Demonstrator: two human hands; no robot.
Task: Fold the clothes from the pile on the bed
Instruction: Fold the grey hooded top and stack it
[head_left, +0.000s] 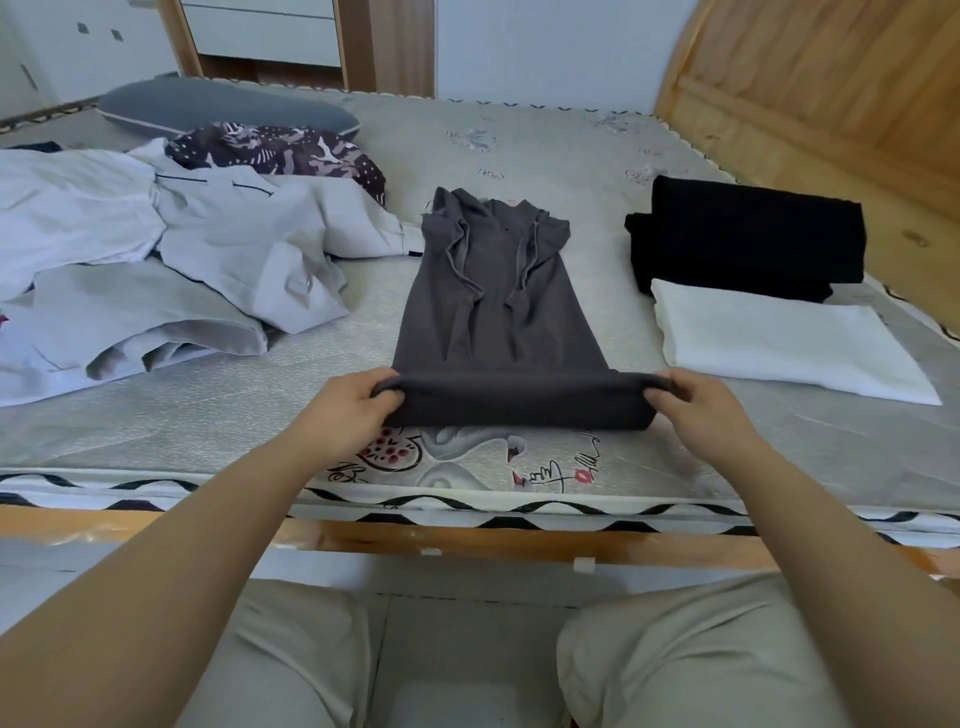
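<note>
A dark grey shirt (493, 312) lies lengthwise in the middle of the bed (571, 156), its sleeves folded inward and its collar at the far end. Its near hem is lifted and turned over toward the collar. My left hand (358, 402) pinches the left corner of that hem. My right hand (691, 400) pinches the right corner. The pile of unfolded clothes (171, 260), mostly light grey and white pieces, spreads over the left side of the bed. On the right, a folded black garment (748, 239) lies just behind a folded white garment (779, 338).
A dark patterned garment (275, 150) and a grey pillow (223, 106) lie behind the pile. A wooden headboard (831, 78) rises at the right. The bed's wooden frame edge (467, 540) runs in front of my knees. Drawers (260, 31) stand at the back.
</note>
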